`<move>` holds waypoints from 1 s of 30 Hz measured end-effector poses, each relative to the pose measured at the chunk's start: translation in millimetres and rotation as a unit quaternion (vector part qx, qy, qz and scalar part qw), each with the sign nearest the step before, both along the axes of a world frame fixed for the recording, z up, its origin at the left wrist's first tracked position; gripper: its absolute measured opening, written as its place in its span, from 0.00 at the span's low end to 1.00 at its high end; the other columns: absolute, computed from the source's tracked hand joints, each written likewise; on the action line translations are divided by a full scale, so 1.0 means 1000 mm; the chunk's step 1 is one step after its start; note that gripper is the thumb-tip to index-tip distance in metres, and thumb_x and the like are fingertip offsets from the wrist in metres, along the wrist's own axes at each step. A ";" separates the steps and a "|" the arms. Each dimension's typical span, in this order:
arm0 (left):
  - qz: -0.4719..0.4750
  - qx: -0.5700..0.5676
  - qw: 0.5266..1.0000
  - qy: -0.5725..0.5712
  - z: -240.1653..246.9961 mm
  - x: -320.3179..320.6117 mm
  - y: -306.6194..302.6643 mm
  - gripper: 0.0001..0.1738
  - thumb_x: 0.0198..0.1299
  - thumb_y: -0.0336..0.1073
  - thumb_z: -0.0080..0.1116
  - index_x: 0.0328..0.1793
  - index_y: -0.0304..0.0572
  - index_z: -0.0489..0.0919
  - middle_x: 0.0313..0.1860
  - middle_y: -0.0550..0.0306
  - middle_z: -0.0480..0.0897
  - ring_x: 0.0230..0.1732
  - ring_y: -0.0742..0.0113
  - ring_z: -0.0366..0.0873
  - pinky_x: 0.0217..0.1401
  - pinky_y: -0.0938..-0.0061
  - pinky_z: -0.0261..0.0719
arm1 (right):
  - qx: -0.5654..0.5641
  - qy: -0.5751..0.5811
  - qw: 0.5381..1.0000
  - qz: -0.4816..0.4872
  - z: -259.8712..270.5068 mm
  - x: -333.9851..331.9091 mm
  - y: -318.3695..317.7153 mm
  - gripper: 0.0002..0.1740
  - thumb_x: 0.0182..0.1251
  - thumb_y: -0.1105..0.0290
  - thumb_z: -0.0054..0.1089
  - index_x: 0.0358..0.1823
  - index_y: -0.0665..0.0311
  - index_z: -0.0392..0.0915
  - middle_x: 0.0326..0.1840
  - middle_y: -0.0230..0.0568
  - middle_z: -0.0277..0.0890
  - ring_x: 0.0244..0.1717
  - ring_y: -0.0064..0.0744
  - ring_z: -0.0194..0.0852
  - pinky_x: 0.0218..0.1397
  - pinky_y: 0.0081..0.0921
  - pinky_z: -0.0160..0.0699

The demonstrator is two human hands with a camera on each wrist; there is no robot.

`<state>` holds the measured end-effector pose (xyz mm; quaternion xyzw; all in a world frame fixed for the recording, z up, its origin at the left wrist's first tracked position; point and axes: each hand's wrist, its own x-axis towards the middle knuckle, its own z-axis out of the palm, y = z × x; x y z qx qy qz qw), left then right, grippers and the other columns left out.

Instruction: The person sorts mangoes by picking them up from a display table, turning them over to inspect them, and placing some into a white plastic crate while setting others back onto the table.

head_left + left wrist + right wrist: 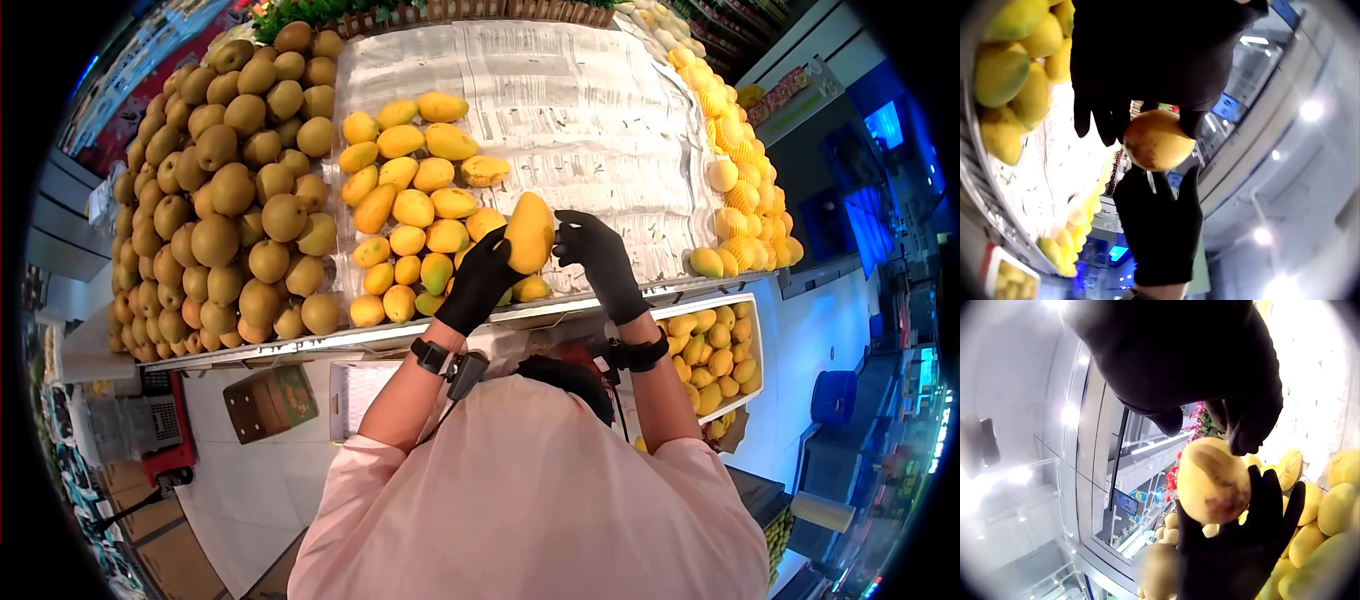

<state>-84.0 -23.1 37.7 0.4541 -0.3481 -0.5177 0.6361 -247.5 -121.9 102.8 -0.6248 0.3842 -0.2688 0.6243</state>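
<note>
My black-gloved left hand (pixel 482 282) grips a yellow mango (pixel 530 233) and holds it upright over the front of the display. Brown blotches mark one side of the fruit, which shows in the left wrist view as a mango (pixel 1159 141) between both hands. Close on its other side is my right hand (pixel 600 262), also gloved, its fingers loosely bent and nothing seen in them. In the right wrist view the fingertips of that right hand (pixel 1210 369) come right to the mango's edge. Several rows of mangoes (pixel 413 208) lie beside the left hand.
Brown round fruit (pixel 217 147) is heaped at the left. White paper (pixel 590 120) covers the display's middle, with net-wrapped yellow fruit (pixel 745 195) at its right. Below the front edge are a white box (pixel 757 345) of mangoes and a cardboard box (pixel 255 405) on the floor.
</note>
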 end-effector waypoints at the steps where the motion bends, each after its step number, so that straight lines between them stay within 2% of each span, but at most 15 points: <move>1: 0.002 -0.024 0.983 -0.181 0.013 0.000 0.004 0.27 0.58 0.35 0.67 0.61 0.35 0.72 0.51 0.51 0.81 0.48 0.63 0.81 0.52 0.72 0.80 | 0.030 -0.055 0.998 0.008 0.004 -0.003 0.002 0.18 0.67 0.70 0.60 0.56 0.68 0.75 0.41 0.44 0.83 0.37 0.24 0.80 0.41 0.21 0.79; 2: 0.003 -0.047 0.933 -0.357 0.027 0.001 0.008 0.25 0.59 0.35 0.66 0.61 0.35 0.72 0.50 0.50 0.81 0.48 0.62 0.81 0.51 0.72 0.81 | 0.059 -0.110 0.992 0.015 0.007 -0.005 0.003 0.16 0.68 0.71 0.58 0.56 0.68 0.76 0.41 0.44 0.83 0.36 0.23 0.79 0.40 0.21 0.79; 3: -0.030 -0.056 0.932 -0.357 0.042 0.003 0.013 0.27 0.67 0.47 0.56 0.65 0.37 0.68 0.55 0.44 0.77 0.54 0.53 0.78 0.59 0.62 0.78 | 0.049 -0.112 0.992 0.021 0.009 -0.007 0.004 0.14 0.70 0.71 0.56 0.55 0.67 0.77 0.41 0.42 0.83 0.38 0.24 0.79 0.41 0.22 0.79; 4: -0.059 -0.076 0.978 -0.183 0.037 0.003 0.012 0.30 0.68 0.52 0.51 0.66 0.37 0.67 0.57 0.43 0.75 0.57 0.50 0.76 0.61 0.57 0.75 | 0.037 -0.106 0.993 0.036 0.009 -0.008 0.002 0.14 0.70 0.72 0.54 0.55 0.67 0.76 0.41 0.42 0.83 0.38 0.24 0.79 0.43 0.22 0.79; 6: -0.122 -0.088 0.974 0.166 0.014 0.003 0.010 0.35 0.69 0.60 0.42 0.69 0.39 0.64 0.60 0.39 0.71 0.62 0.45 0.71 0.66 0.49 0.69 | 0.015 -0.094 0.994 0.061 0.004 -0.015 0.001 0.14 0.71 0.74 0.51 0.55 0.69 0.76 0.42 0.41 0.81 0.39 0.25 0.79 0.46 0.23 0.79; 8: -0.169 -0.040 0.863 0.474 -0.008 0.003 0.004 0.39 0.69 0.65 0.33 0.70 0.40 0.61 0.63 0.36 0.68 0.65 0.41 0.67 0.70 0.42 0.62 | 0.009 -0.082 0.994 0.076 0.003 -0.020 0.000 0.13 0.72 0.74 0.51 0.54 0.70 0.77 0.41 0.41 0.81 0.39 0.25 0.78 0.46 0.23 0.79; 9: -0.188 -0.006 0.774 0.605 -0.010 0.002 0.001 0.40 0.69 0.67 0.29 0.71 0.41 0.60 0.64 0.35 0.66 0.67 0.39 0.65 0.71 0.39 0.59 | 0.009 -0.070 0.994 0.080 0.003 -0.022 0.000 0.13 0.72 0.74 0.50 0.53 0.70 0.77 0.41 0.40 0.81 0.39 0.25 0.78 0.45 0.23 0.79; 15: -0.164 0.026 0.832 0.529 -0.004 -0.006 -0.004 0.37 0.72 0.61 0.33 0.71 0.36 0.60 0.65 0.32 0.67 0.66 0.40 0.66 0.72 0.45 0.63 | 0.019 -0.023 0.996 0.079 -0.006 -0.030 -0.007 0.13 0.70 0.69 0.57 0.51 0.68 0.79 0.38 0.37 0.82 0.35 0.22 0.78 0.41 0.20 0.77; 18: -0.159 -0.064 0.934 0.314 -0.005 -0.006 -0.003 0.31 0.67 0.46 0.53 0.70 0.37 0.63 0.64 0.43 0.71 0.63 0.56 0.71 0.66 0.65 0.70 | 0.027 -0.019 0.997 0.064 -0.011 -0.036 -0.013 0.15 0.69 0.67 0.59 0.53 0.67 0.77 0.37 0.36 0.82 0.34 0.21 0.77 0.39 0.19 0.76; 20: -0.125 -0.061 0.965 0.224 -0.007 -0.007 -0.006 0.31 0.65 0.40 0.60 0.70 0.37 0.64 0.64 0.48 0.73 0.63 0.62 0.72 0.65 0.72 0.72 | 0.024 0.009 0.999 0.043 -0.009 -0.040 -0.012 0.17 0.69 0.65 0.60 0.54 0.66 0.76 0.37 0.35 0.81 0.33 0.21 0.76 0.38 0.19 0.76; 22: -0.061 0.011 0.978 0.198 -0.005 -0.011 -0.008 0.31 0.64 0.39 0.60 0.70 0.36 0.64 0.64 0.49 0.74 0.64 0.62 0.72 0.65 0.70 0.71 | 0.009 0.018 0.999 0.041 -0.009 -0.045 -0.008 0.23 0.68 0.61 0.61 0.60 0.65 0.72 0.38 0.36 0.80 0.32 0.20 0.76 0.35 0.19 0.75; 23: -0.069 0.005 0.993 0.094 -0.009 -0.014 -0.011 0.31 0.64 0.38 0.60 0.70 0.35 0.64 0.63 0.51 0.74 0.64 0.63 0.71 0.66 0.70 0.71 | 0.020 0.036 0.998 0.039 -0.009 -0.047 -0.004 0.25 0.68 0.60 0.61 0.61 0.65 0.71 0.39 0.36 0.80 0.32 0.20 0.76 0.35 0.19 0.76; 26: -0.038 -0.021 0.973 -0.225 -0.009 -0.031 -0.021 0.34 0.53 0.37 0.71 0.66 0.36 0.70 0.56 0.51 0.79 0.57 0.64 0.77 0.59 0.72 0.76 | 0.051 0.091 0.994 0.030 -0.002 -0.052 0.000 0.31 0.66 0.56 0.64 0.63 0.66 0.69 0.40 0.38 0.81 0.32 0.21 0.77 0.34 0.19 0.77; 28: -0.020 -0.026 0.969 -0.245 0.003 -0.048 -0.019 0.32 0.48 0.34 0.74 0.60 0.35 0.74 0.54 0.51 0.81 0.56 0.65 0.78 0.58 0.71 0.76 | 0.065 0.086 0.994 0.034 0.002 -0.061 0.003 0.27 0.67 0.59 0.62 0.62 0.66 0.70 0.39 0.35 0.79 0.32 0.20 0.77 0.35 0.19 0.78; 30: -0.072 -0.028 0.962 -0.263 0.013 -0.059 -0.022 0.35 0.46 0.36 0.77 0.61 0.35 0.74 0.54 0.50 0.81 0.57 0.61 0.78 0.60 0.68 0.77 | 0.070 0.062 0.995 0.020 -0.001 -0.076 0.005 0.25 0.66 0.59 0.63 0.59 0.66 0.72 0.41 0.36 0.79 0.34 0.22 0.78 0.36 0.20 0.79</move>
